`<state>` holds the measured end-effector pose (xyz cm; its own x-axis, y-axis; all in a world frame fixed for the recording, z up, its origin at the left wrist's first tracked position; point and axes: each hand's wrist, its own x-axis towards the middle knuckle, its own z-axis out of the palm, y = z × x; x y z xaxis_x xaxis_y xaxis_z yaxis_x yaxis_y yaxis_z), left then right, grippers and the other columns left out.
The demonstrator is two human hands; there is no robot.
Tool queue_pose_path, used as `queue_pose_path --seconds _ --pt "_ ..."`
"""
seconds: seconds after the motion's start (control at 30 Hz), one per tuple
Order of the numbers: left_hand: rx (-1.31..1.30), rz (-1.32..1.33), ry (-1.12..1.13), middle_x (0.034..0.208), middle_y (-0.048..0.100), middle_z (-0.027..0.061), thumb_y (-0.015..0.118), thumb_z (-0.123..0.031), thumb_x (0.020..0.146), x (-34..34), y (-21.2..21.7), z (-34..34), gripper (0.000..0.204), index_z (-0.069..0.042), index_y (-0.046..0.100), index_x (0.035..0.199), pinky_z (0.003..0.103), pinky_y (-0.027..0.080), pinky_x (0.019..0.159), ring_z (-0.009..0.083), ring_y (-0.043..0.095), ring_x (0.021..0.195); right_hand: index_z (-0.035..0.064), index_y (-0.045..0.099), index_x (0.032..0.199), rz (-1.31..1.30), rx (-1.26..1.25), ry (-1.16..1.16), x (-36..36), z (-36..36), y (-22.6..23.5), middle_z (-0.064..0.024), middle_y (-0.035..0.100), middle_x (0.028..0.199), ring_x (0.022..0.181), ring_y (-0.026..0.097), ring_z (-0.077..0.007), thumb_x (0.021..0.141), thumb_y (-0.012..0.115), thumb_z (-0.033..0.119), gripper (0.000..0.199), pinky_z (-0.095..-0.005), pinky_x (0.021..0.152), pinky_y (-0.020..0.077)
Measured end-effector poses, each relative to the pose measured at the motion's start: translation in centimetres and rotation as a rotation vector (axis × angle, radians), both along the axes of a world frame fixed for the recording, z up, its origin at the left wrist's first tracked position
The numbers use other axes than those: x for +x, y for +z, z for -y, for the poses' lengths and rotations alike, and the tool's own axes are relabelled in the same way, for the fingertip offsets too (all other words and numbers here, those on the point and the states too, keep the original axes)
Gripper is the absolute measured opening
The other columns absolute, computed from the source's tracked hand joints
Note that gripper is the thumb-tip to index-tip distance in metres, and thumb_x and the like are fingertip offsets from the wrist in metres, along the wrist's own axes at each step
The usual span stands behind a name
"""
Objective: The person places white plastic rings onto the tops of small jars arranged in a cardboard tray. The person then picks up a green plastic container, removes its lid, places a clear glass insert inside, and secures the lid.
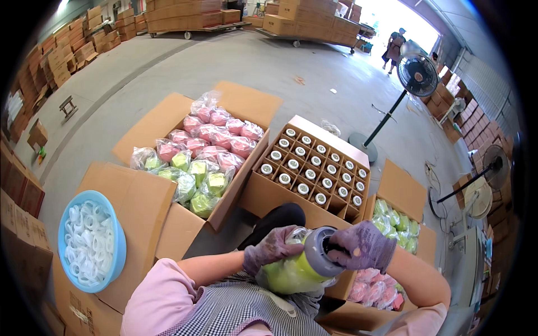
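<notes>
My gloved left hand (271,250) is wrapped round the side of a lime-green container (290,274) with a wide grey collar, partly covered by a clear plastic bag. The container is tilted in front of my chest, its collar end toward the right. My gloved right hand (361,246) is bent over the collar (317,253), its fingers curled at the open mouth. What those fingertips hold, if anything, is hidden. Just beyond my hands stands a divided carton (263,193) of white-capped bottles (303,189).
An open carton (238,185) holds bagged pink and green pieces. At left, a blue basin (119,246) of translucent white rings rests on cardboard. Another carton (404,193) with bagged pieces sits at right. Beyond are a standing fan (418,74), loaded carts (196,23) and a person (394,47).
</notes>
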<state>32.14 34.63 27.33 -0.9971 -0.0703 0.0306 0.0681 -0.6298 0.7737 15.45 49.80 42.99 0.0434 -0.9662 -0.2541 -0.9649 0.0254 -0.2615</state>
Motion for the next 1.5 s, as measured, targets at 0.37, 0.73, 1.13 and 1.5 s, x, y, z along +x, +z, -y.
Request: queue_pose_path --seconds 0.37,0.73,1.13,1.5 --pt "-1.198 -0.131 0.384 0.106 0.071 0.0102 0.069 -0.019 0.093 -1.5 -0.8 3.0 0.033 -0.003 0.066 0.122 0.030 0.054 0.083 0.0157 0.068 0.095 0.0094 0.073 0.106 0.177 -0.008 -0.236 -3.1 -0.2 -2.1 -0.0164 0.070 0.099 0.086 0.067 -0.0333 0.089 0.065 0.031 0.029 -0.0382 0.082 0.0544" --pt "-0.822 -0.363 0.328 0.093 0.064 0.0051 0.069 -0.011 0.087 -5.5 10.6 4.7 0.040 0.000 0.062 0.124 0.029 0.050 0.073 0.0159 0.060 0.080 0.0036 0.064 0.114 -0.134 -0.965 -0.441 3.1 -1.0 -11.0 -0.0143 0.066 0.104 0.100 0.062 -0.0315 0.082 0.074 0.032 0.045 -0.0435 0.090 0.0469" --pt "-0.936 0.086 0.093 0.088 0.061 -0.0004 0.091 -0.028 0.070 -3.0 -2.2 -3.8 0.052 0.000 0.061 0.103 0.026 0.048 0.072 0.0087 0.055 0.080 -0.0004 0.063 0.082 0.662 -1.662 -1.398 0.1 -11.2 -15.4 -0.0067 0.061 0.070 0.064 0.055 -0.0153 0.096 0.065 0.018 0.023 -0.0344 0.059 0.0447" --pt "-1.986 -1.157 0.030 0.086 0.063 0.0093 0.075 -0.027 0.081 -36.4 2.7 -22.5 0.028 -0.011 0.066 0.103 0.040 0.047 0.085 0.0264 0.060 0.088 -0.0002 0.067 0.114 0.563 -1.377 -1.967 -11.3 -39.4 -30.7 -0.0098 0.069 0.099 0.095 0.063 -0.0181 0.096 0.063 0.026 0.032 -0.0319 0.085 0.0495"
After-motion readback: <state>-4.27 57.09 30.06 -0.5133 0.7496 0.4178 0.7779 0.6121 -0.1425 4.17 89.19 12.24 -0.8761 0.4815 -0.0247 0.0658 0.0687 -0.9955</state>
